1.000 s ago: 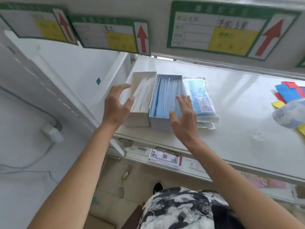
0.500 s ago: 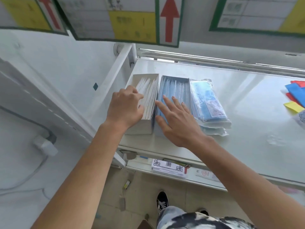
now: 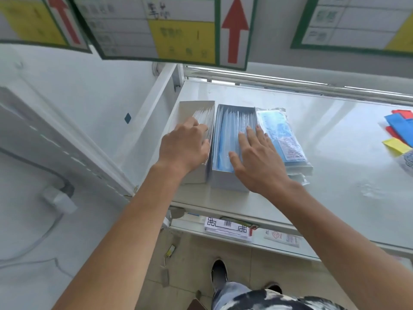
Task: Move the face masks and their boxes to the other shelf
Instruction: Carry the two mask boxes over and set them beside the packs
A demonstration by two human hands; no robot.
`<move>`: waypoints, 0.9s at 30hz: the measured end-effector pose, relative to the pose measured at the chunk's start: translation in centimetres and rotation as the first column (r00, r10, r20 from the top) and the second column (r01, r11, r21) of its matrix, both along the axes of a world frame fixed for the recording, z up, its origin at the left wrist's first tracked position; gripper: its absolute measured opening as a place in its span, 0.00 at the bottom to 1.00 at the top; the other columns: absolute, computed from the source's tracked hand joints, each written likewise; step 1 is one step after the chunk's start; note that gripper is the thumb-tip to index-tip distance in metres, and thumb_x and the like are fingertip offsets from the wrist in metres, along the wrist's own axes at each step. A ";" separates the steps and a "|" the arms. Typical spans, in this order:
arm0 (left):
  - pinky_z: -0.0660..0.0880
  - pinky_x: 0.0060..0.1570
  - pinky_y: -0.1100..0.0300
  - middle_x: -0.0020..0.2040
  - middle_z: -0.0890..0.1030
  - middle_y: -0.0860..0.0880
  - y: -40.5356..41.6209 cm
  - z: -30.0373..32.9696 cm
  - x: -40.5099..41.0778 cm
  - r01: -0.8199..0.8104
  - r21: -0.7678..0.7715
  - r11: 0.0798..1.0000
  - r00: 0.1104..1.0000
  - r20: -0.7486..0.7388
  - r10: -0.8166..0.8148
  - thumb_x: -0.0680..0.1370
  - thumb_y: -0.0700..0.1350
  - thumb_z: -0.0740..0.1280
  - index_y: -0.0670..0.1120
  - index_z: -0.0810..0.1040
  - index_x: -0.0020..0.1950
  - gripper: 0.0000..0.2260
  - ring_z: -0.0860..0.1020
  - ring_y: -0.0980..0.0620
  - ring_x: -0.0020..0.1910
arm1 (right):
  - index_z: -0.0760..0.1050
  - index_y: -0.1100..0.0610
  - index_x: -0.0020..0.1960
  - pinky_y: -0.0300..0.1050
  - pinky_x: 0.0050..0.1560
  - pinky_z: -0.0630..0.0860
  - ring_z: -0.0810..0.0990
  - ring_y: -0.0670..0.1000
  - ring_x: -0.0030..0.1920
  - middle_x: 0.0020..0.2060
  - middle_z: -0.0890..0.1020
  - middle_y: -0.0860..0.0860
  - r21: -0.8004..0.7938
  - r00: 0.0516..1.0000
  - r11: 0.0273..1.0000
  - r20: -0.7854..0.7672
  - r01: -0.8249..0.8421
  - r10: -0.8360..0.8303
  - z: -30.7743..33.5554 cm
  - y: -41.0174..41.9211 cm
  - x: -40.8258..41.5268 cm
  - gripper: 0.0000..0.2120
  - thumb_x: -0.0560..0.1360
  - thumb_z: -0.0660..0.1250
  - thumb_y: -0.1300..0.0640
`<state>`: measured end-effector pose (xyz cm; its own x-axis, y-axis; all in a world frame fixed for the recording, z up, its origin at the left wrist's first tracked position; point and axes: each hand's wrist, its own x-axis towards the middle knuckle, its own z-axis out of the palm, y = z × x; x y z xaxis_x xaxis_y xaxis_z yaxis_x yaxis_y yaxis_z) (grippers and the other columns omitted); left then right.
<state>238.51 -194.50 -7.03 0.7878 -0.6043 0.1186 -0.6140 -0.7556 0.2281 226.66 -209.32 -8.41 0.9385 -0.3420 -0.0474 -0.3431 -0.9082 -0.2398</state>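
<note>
The left hand [image 3: 183,148] is lying on top of the white box [image 3: 194,139], its fingers [image 3: 199,128] curling down over the white masks standing on edge inside, so that it is gripping the box's right wall and contents from above; the thumb is hidden and the exact hold cannot be told. The right hand [image 3: 257,157] is resting flat on the blue box [image 3: 230,139], with its fingers [image 3: 250,135] straight and spread over the blue masks, holding nothing, the thumb pointing left toward the other hand. The two boxes are standing side by side, touching, on the white shelf [image 3: 312,135], near its left front corner. Just beyond the right hand's little finger, a sealed pack of blue masks [image 3: 283,139] is lying on the shelf, touching the blue box's right wall, with a further clear wrapper showing beneath it. Well away to the right of the right hand, coloured paper pieces [image 3: 397,130] in blue, red and yellow are lying at the shelf's edge of view. Above the fingers, green-framed label cards [image 3: 161,30] with red arrows are hanging from the shelf overhead. Below the wrists, a lower shelf [image 3: 268,242] is carrying a printed packet [image 3: 228,227], and the person's shoes are showing on the tiled floor [image 3: 290,269].
</note>
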 end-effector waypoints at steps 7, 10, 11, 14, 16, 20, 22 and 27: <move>0.79 0.55 0.48 0.65 0.82 0.46 -0.2 -0.5 1.1 -0.134 -0.193 0.972 0.989 -0.090 0.119 0.76 0.37 0.69 0.44 0.82 0.65 0.18 0.81 0.41 0.58 | 0.54 0.64 0.81 0.50 0.81 0.46 0.52 0.57 0.82 0.81 0.55 0.62 0.021 0.996 0.997 -0.046 -0.072 0.073 1.0 0.4 0.9 0.31 0.84 0.53 0.48; 0.80 0.57 0.47 0.60 0.85 0.41 -0.3 -0.5 1.3 -0.217 -0.291 0.932 0.973 -0.143 0.182 0.74 0.35 0.70 0.42 0.84 0.64 0.18 0.83 0.41 0.56 | 0.55 0.64 0.80 0.50 0.81 0.47 0.53 0.58 0.81 0.81 0.56 0.62 0.028 0.997 0.997 -0.040 -0.066 0.067 1.1 0.6 1.1 0.30 0.84 0.54 0.49; 0.81 0.57 0.48 0.57 0.86 0.40 -0.3 -0.4 1.4 -0.246 -0.329 0.912 0.966 -0.156 0.204 0.74 0.34 0.69 0.41 0.85 0.62 0.17 0.84 0.42 0.54 | 0.56 0.64 0.80 0.50 0.81 0.48 0.54 0.58 0.81 0.81 0.57 0.62 0.030 0.997 0.997 -0.036 -0.067 0.068 1.2 0.7 1.2 0.30 0.84 0.55 0.49; 0.80 0.53 0.60 0.47 0.88 0.41 0.2 0.1 1.6 -0.311 -0.475 0.823 0.951 -0.148 0.273 0.72 0.32 0.69 0.40 0.87 0.55 0.14 0.85 0.49 0.43 | 0.59 0.64 0.79 0.50 0.81 0.50 0.56 0.57 0.81 0.80 0.59 0.62 0.039 0.997 0.996 -0.007 -0.081 0.081 1.2 0.6 1.4 0.28 0.83 0.57 0.51; 0.78 0.51 0.64 0.45 0.88 0.42 0.8 0.4 1.9 -0.337 -0.536 0.774 0.939 -0.134 0.316 0.72 0.31 0.69 0.41 0.88 0.52 0.13 0.84 0.52 0.40 | 0.60 0.63 0.78 0.50 0.81 0.49 0.55 0.57 0.81 0.80 0.60 0.61 0.060 0.997 0.995 0.004 -0.078 0.078 1.3 0.7 1.5 0.28 0.83 0.57 0.51; 0.74 0.59 0.65 0.55 0.87 0.43 1.1 -0.2 1.9 -0.239 -0.370 0.898 0.966 -0.186 0.180 0.75 0.34 0.70 0.42 0.87 0.57 0.12 0.85 0.47 0.55 | 0.61 0.61 0.79 0.52 0.81 0.48 0.54 0.58 0.81 0.81 0.59 0.59 0.115 0.996 0.993 0.080 -0.035 0.026 1.3 1.2 1.8 0.28 0.82 0.59 0.51; 0.71 0.65 0.63 0.61 0.85 0.46 1.0 -0.6 1.3 -0.128 -0.346 0.929 0.979 -0.195 0.063 0.77 0.38 0.70 0.43 0.86 0.60 0.12 0.81 0.48 0.63 | 0.62 0.58 0.79 0.53 0.81 0.52 0.56 0.58 0.80 0.80 0.62 0.57 0.152 0.991 0.988 0.134 -0.034 0.014 1.6 1.4 2.2 0.27 0.83 0.59 0.51; 0.79 0.54 0.49 0.64 0.77 0.50 0.6 -1.1 0.8 -0.047 -0.273 0.961 0.996 -0.081 0.026 0.77 0.49 0.72 0.49 0.81 0.67 0.18 0.77 0.49 0.61 | 0.64 0.53 0.78 0.56 0.80 0.53 0.58 0.58 0.79 0.79 0.64 0.56 0.152 0.991 0.986 0.120 -0.073 0.055 1.5 1.8 3.2 0.25 0.84 0.57 0.45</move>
<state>239.36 -193.86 -8.12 0.8221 -0.5275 0.2143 -0.5597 -0.6793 0.4747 229.85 -207.49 -6.95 0.9606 -0.2776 0.0143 -0.2470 -0.8759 -0.4145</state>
